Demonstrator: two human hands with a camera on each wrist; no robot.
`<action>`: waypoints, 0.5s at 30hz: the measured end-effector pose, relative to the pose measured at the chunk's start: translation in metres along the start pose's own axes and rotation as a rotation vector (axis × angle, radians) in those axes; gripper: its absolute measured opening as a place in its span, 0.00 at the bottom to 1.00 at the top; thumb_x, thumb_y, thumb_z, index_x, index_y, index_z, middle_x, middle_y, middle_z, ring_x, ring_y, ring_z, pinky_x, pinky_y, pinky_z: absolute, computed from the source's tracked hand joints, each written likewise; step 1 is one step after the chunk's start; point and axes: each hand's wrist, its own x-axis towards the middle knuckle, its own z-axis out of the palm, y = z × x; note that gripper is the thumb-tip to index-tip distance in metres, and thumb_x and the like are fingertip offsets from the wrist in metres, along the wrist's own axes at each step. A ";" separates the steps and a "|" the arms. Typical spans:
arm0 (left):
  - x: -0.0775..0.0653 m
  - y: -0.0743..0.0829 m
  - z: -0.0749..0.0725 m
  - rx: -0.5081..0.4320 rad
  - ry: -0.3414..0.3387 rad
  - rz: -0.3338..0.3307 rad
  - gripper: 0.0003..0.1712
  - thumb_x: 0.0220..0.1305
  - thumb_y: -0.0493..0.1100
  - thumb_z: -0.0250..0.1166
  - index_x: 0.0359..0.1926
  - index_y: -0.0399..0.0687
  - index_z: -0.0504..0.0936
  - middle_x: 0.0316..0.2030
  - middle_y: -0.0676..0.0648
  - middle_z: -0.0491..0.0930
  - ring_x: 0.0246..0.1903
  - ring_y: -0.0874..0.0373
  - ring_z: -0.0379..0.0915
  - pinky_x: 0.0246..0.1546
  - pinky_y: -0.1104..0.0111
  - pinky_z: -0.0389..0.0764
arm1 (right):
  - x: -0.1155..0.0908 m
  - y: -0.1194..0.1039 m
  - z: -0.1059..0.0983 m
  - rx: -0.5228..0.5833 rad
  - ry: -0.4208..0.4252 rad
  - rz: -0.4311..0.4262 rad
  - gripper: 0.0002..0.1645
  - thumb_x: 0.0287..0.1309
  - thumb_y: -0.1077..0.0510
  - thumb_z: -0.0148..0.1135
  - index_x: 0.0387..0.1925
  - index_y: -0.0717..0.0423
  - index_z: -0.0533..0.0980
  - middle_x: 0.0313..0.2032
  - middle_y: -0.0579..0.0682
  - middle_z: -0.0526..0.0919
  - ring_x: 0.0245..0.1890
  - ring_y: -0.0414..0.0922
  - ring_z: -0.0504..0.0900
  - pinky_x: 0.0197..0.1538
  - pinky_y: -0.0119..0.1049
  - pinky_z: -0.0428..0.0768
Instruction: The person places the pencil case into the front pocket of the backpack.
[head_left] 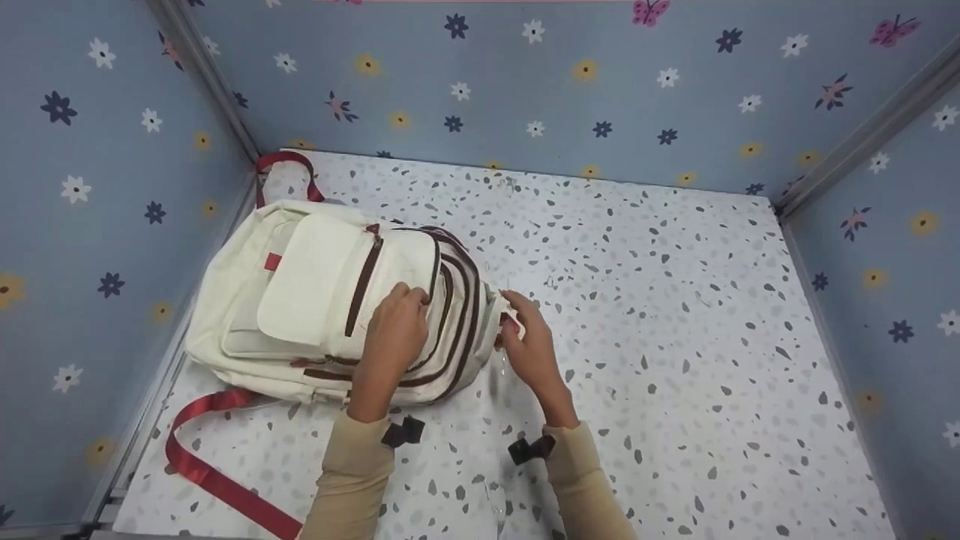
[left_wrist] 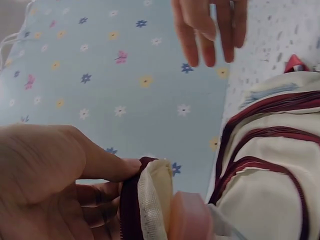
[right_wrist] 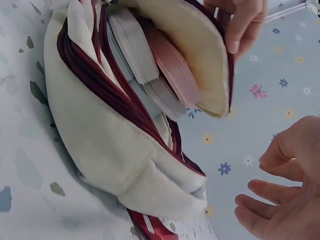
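Observation:
A cream backpack [head_left: 300, 281] with dark red zips lies on the speckled table. My left hand [head_left: 394, 330] pinches the zipped edge of its front pocket [left_wrist: 131, 200] between thumb and fingers, pulling the pocket wide. Inside the pocket, in the right wrist view, stand a pink box-like piece [right_wrist: 172, 62], a white one [right_wrist: 132, 45] and a grey one [right_wrist: 165, 97]. My right hand [head_left: 529, 341] is by the bag's right end, fingers loosely bent and holding nothing in the wrist views. From above, a white and red piece of the bag shows between its thumb and fingers.
A red strap [head_left: 206, 472] trails from the bag toward the table's front edge, and another strap [head_left: 289, 156] loops near the far left corner. Flower-patterned panels [head_left: 525, 90] enclose the table [head_left: 675, 337] at the back and both sides.

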 end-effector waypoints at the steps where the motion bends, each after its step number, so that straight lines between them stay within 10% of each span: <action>1: -0.001 0.000 0.004 0.014 0.001 -0.001 0.09 0.66 0.33 0.56 0.41 0.35 0.82 0.35 0.39 0.75 0.35 0.44 0.75 0.37 0.56 0.78 | -0.001 0.002 -0.003 -0.004 0.003 0.012 0.25 0.62 0.69 0.50 0.61 0.60 0.70 0.60 0.58 0.73 0.60 0.54 0.73 0.61 0.48 0.71; 8: -0.001 0.000 0.016 0.073 -0.026 -0.058 0.06 0.63 0.30 0.54 0.38 0.35 0.77 0.34 0.38 0.73 0.33 0.42 0.72 0.32 0.53 0.77 | -0.001 0.010 -0.020 -0.024 0.046 0.101 0.26 0.61 0.69 0.49 0.62 0.59 0.70 0.61 0.56 0.72 0.62 0.51 0.71 0.64 0.45 0.68; 15: 0.010 0.017 0.008 0.054 0.214 0.038 0.22 0.65 0.47 0.60 0.53 0.36 0.72 0.47 0.38 0.72 0.47 0.43 0.67 0.44 0.55 0.72 | 0.015 0.004 -0.038 -0.166 0.082 0.050 0.26 0.63 0.67 0.50 0.64 0.60 0.67 0.64 0.59 0.69 0.67 0.51 0.65 0.68 0.45 0.64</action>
